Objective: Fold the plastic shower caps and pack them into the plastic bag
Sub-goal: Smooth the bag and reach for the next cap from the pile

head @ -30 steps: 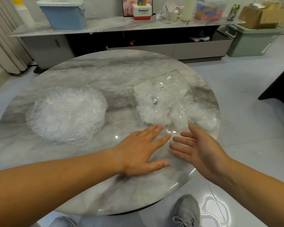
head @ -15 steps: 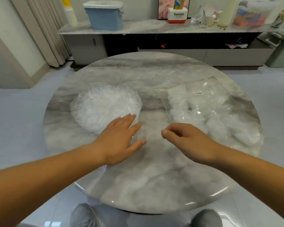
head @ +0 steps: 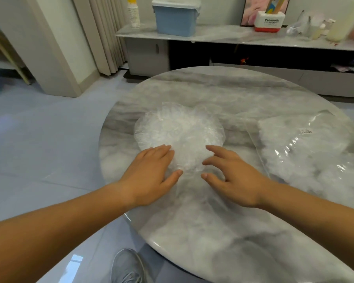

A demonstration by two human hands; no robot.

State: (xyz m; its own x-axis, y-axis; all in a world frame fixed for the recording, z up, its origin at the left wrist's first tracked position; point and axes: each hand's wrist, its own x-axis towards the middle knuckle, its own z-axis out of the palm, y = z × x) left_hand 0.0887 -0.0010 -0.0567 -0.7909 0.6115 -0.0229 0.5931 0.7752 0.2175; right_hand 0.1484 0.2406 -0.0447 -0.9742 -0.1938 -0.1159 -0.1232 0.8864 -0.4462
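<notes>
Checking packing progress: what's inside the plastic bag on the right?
Through the clear bag, bunched white shower caps show, filling most of it. A small label sits on its top face. How many caps there are, and whatever lies beneath the top ones, is covered.

Light: bright, even, diffuse indoor light; shadows faint and soft-edged.
Glare: white streaks on the clear crinkled plastic bag [head: 307,152] at 3 o'clock. Sheen along the near rim of the round grey-white marble desk [head: 213,242] at 6 o'clock. Bright patch on the glossy pale grey tiled floor [head: 39,150] at 7 o'clock.
Blur: the tall pale yellow bottle [head: 343,19] at 2 o'clock is smeared.
Distortion: wide-angle bowing toward the edges; the long marble-topped low cabinet [head: 223,36] at 12 o'clock curves.
</notes>
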